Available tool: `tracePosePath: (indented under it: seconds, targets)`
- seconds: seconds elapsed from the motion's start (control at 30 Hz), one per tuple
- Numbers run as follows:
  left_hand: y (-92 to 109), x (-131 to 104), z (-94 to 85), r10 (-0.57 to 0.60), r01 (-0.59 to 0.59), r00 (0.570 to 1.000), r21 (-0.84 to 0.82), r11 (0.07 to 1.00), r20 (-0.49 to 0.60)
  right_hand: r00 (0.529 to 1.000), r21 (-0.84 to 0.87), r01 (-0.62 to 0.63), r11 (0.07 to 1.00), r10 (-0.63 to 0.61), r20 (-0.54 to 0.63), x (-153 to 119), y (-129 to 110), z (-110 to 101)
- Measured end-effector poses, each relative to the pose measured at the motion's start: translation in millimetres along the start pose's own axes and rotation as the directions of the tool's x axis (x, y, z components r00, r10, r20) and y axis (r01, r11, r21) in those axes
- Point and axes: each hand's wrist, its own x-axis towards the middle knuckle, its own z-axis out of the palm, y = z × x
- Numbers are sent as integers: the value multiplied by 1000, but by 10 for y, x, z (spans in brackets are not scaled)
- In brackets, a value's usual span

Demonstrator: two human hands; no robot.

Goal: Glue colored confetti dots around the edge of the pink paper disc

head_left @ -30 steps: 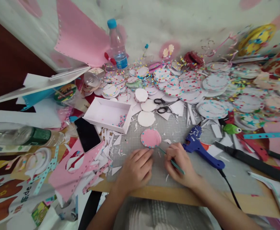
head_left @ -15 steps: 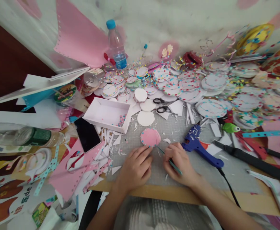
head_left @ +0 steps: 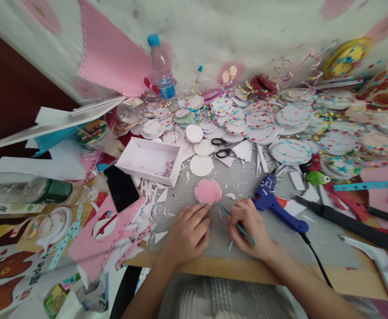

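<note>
A pink paper disc (head_left: 207, 191) with small coloured dots along its rim lies flat on the grey cutting mat (head_left: 180, 241). My left hand (head_left: 190, 230) rests on the mat, fingers stretched forward, and the fingertips touch the disc's near edge. Pinched in my right hand (head_left: 249, 226) is a slim teal tool (head_left: 245, 233), perhaps tweezers. Its thin tip reaches the disc's lower right edge. Beyond the disc are white paper discs (head_left: 201, 165) and black-handled scissors (head_left: 223, 153). To the right of my right hand lies a blue glue gun (head_left: 278, 206).
A white box (head_left: 147, 161) holds a few coloured dots. A phone (head_left: 122, 188) and paper scraps (head_left: 137, 221) lie to the left. Dotted discs (head_left: 290, 150) pile up along the back, near a plastic bottle (head_left: 162, 71). A black-handled tool (head_left: 350, 223) lies at the right.
My right hand has shifted very slightly to the right with the teal tool. The left hand and the pink disc stay in place; the camera view has moved a little.
</note>
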Motion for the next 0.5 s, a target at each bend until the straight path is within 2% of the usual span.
tracePosePath:
  seconds: [0.2, 0.5]
  targets:
    - [4, 7, -5, -2, 2, 1000, -4, 1000, -11, 997, -33, 27, 999, -25, 69, 41, -28, -9]
    - [-2, -3, -10, 4, -4, 1000, -4, 1000, -11, 999, -26, 22, 999, -21, 47, 44, -24, -1]
